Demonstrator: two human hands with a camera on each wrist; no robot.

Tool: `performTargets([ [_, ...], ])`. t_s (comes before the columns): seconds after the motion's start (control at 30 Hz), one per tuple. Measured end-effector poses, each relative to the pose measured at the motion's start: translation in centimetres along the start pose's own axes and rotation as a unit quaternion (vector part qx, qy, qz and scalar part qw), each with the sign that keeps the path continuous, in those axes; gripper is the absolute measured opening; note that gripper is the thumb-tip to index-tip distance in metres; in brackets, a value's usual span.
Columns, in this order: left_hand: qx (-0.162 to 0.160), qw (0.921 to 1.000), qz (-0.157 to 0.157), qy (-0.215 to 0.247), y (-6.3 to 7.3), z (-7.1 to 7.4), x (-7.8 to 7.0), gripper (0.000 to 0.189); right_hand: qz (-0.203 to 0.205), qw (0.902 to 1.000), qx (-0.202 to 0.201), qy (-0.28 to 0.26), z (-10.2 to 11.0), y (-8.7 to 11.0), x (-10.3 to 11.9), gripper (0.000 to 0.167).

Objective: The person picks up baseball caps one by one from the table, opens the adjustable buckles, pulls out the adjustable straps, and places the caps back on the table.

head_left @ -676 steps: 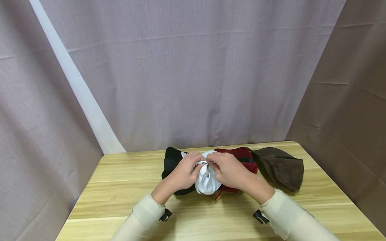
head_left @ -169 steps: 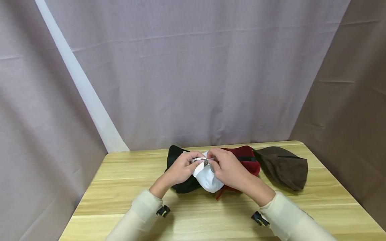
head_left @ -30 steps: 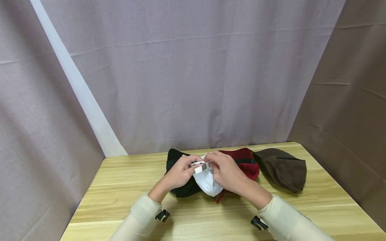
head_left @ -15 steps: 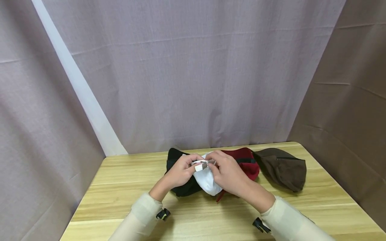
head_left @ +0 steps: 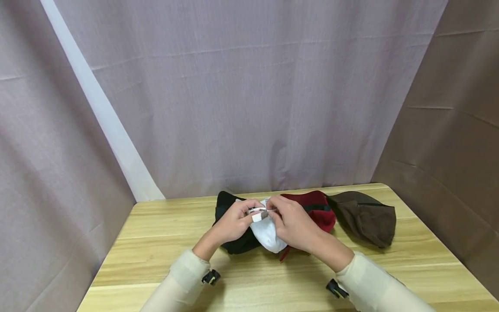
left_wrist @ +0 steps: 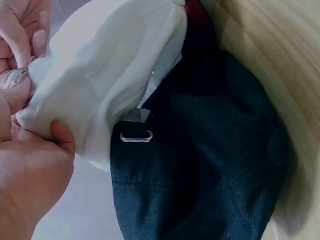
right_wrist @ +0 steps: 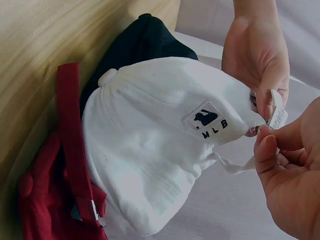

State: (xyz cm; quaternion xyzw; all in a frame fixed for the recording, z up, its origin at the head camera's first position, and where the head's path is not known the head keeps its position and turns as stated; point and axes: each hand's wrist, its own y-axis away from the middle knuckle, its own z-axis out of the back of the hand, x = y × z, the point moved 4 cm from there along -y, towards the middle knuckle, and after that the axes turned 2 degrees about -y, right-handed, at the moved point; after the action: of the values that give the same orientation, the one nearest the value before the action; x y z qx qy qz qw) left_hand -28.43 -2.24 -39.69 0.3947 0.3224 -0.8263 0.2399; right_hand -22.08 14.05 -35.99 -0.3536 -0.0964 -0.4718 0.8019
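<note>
A white baseball cap (head_left: 269, 236) with an MLB logo (right_wrist: 205, 120) on its back is between both hands. My left hand (head_left: 234, 221) pinches the cap's back edge beside the metal buckle (left_wrist: 19, 75), thumb against the fabric. My right hand (head_left: 294, 221) pinches the strap (right_wrist: 237, 167) at the buckle with thumb and forefinger. A white printed tab (right_wrist: 277, 117) stands up between the two hands. The fingertips partly cover the buckle. Behind the white cap lie a black cap (left_wrist: 200, 165) on the left and a red cap (head_left: 319, 214) on the right.
A brown cap (head_left: 366, 216) lies on its side at the right of the wooden table (head_left: 156, 242). The black cap's own buckle (left_wrist: 136, 136) and the red cap's strap (right_wrist: 72, 135) face the white cap. Grey curtains (head_left: 234, 108) hang behind the table.
Since 22.5 s ago the white cap has turned in the hands and the printed tab has come into view. Over the last second, the right fingertips have shifted slightly at the strap.
</note>
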Motion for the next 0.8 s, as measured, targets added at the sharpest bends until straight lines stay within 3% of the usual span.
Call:
performTargets([
  [0.3,0.003,1.0,0.004,0.008,0.27,-0.01,0.21,0.014,0.043,0.9986,-0.029,-0.006,-0.09,-0.22,-0.39,0.027],
  [0.63,-0.002,1.0,-0.003,-0.004,0.3,0.16,0.03,0.015,0.033,0.9987,-0.037,-0.013,0.05,-0.42,-0.49,0.026],
  [0.8,-0.005,0.9999,0.01,-0.01,0.54,0.22,0.25,0.017,0.014,0.9994,-0.031,-0.008,-0.04,-0.01,-0.25,0.023],
])
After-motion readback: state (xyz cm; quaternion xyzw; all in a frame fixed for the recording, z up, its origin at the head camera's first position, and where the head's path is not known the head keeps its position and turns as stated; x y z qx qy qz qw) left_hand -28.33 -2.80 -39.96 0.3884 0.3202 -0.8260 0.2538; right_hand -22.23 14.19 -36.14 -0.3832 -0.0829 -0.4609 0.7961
